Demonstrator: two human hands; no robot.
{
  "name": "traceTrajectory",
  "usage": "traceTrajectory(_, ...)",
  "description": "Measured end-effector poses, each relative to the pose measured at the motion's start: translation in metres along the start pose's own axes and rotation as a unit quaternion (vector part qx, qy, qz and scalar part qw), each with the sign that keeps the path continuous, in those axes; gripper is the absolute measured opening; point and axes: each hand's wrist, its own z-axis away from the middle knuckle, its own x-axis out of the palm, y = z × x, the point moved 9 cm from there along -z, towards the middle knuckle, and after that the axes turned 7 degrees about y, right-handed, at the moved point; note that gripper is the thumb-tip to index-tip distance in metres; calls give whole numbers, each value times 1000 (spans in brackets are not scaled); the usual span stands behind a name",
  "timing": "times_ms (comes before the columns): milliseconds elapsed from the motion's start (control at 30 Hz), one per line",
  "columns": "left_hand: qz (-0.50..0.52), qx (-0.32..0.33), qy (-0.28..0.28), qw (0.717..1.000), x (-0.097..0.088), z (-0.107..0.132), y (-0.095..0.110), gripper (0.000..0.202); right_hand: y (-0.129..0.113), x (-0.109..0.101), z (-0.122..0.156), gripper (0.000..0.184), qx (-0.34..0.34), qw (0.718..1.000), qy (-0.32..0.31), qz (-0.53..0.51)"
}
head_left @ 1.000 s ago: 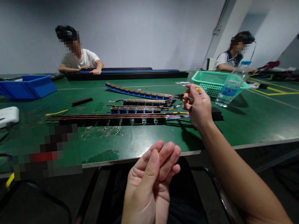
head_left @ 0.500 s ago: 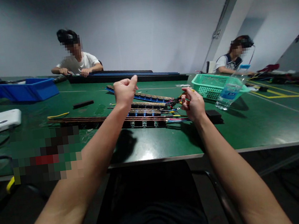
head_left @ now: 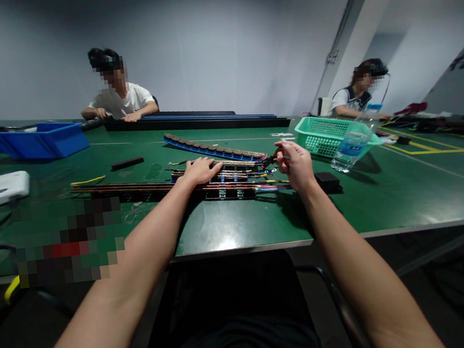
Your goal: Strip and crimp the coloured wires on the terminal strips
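My left hand [head_left: 201,172] lies palm down with its fingers out over the strips with copper-coloured rods, touching the black strip [head_left: 141,190] nearest the table edge or the ones just behind it. My right hand [head_left: 298,163] is closed at the right ends of the strips, gripping a dark plier-like tool [head_left: 271,160] that points left; its details are blurred. Red, blue and yellow wires [head_left: 270,181] come out of the strip ends beside this hand. Farther back, a blue strip with brass-coloured rods [head_left: 212,146] lies at an angle.
A green basket [head_left: 319,133] and a water bottle [head_left: 350,146] stand to the right. At left are a blue bin [head_left: 44,142], a white box [head_left: 3,189] and a short black bar [head_left: 127,163]. Two people sit across the green table [head_left: 406,199]; long rails [head_left: 196,121] lie before one.
My left hand has come down from above the strips and opened from a closed pose to lie flat on them. My right hand stays closed near the wires.
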Motion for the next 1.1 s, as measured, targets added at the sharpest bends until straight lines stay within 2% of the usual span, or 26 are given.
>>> traceTrajectory(333,-9,-2,14,1000,-4,-2,-2,61,-6,-11,-3,49,-16,998,25,-49)
traceTrajectory(567,-14,-6,15,1000,-5,-2,-3,57,-2,-5,-7,50,1,999,29,-30)
traceTrajectory(767,-24,-18,15,999,-7,-1,-3,57,-7,-22,-9,51,-10,995,71,-73)
traceTrajectory(933,-19,-33,14,999,-9,-2,-4,62,12,-5,-11,56,6,999,25,-40)
traceTrajectory(1100,-11,-32,12,999,-11,0,-5,63,21,11,-6,62,-27,999,-17,16)
